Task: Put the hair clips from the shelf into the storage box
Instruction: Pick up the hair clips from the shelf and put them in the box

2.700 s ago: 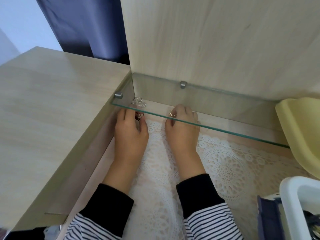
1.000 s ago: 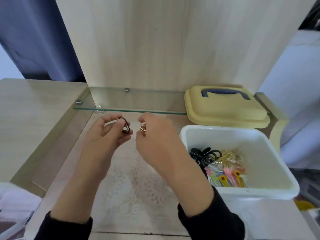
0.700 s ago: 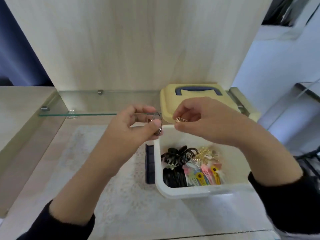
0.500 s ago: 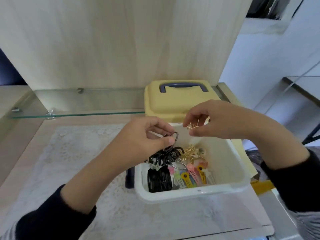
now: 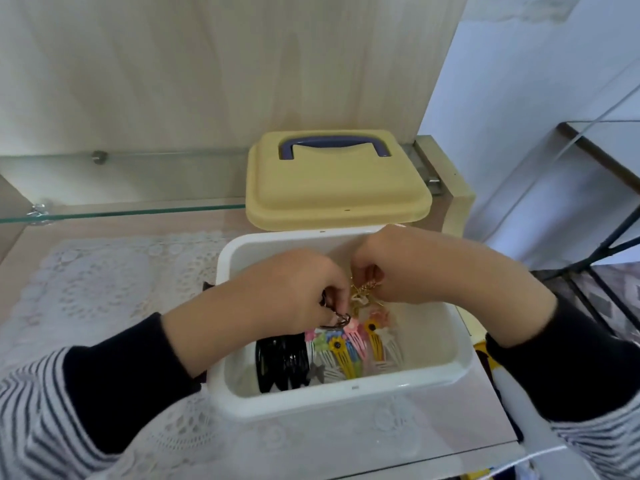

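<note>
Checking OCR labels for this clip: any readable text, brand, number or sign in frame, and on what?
No readable text anywhere in the head view.
Small grey mark on the near rim of the white plastic storage box: too small to read.
Pale yellow plastic lid with blue handle: no lettering visible.

Box mouth: storage box (image 5: 346, 396) open on top. The left hand (image 5: 287, 292) and right hand (image 5: 408, 265) fill its middle, each pinching a small piece (dark clip (image 5: 337, 320), gold clip (image 5: 363, 289)).
Box floor: heaped clips (image 5: 349, 348) cover left and centre; the right side is bare.
Behind: yellow lid (image 5: 336, 188) just beyond the rear rim, with the wooden panel (image 5: 207, 64) behind it.
Left: lace mat (image 5: 104, 278), open room; a glass shelf (image 5: 138, 213) crosses its far side.
</note>
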Motion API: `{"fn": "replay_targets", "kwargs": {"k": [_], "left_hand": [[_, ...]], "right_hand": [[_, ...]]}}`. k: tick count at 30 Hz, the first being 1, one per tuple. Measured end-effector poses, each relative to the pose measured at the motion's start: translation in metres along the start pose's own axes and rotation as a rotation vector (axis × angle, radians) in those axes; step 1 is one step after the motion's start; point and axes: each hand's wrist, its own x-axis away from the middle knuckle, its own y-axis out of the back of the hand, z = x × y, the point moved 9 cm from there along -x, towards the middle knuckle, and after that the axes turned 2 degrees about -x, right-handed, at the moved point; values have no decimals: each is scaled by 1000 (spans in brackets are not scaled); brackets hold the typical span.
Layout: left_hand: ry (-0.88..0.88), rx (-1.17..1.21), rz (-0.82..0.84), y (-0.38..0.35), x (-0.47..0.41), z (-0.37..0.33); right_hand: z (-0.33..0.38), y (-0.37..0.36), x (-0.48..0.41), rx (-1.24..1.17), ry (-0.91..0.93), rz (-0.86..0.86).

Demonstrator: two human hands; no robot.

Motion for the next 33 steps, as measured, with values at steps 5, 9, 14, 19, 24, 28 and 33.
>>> {"fn": "replay_targets", "kwargs": {"k": [5,9,14,19,24,28,33], "left_hand": [[-37,-87,-19,-4,-5,-1],[-56,-118,-23,-7,-7,-2],[-39,-66,-53,-1,-5,1],[-38,-161,-179,17,11,3],[-112,-268,-412,37,37,-2],[-159,-267,-569,51,62,1],[-80,-246,-773,68,102,21]], "right_hand": [[2,-14,1,23,70,50],[1,-19,1,14,80,56],[0,-18,2,16,70,60],[-1,2,11,-20,49,-35],[-2,23,22,-138,13,-157],[6,35,33,-215,4,-299],[42,56,41,-344,27,-605]]}}
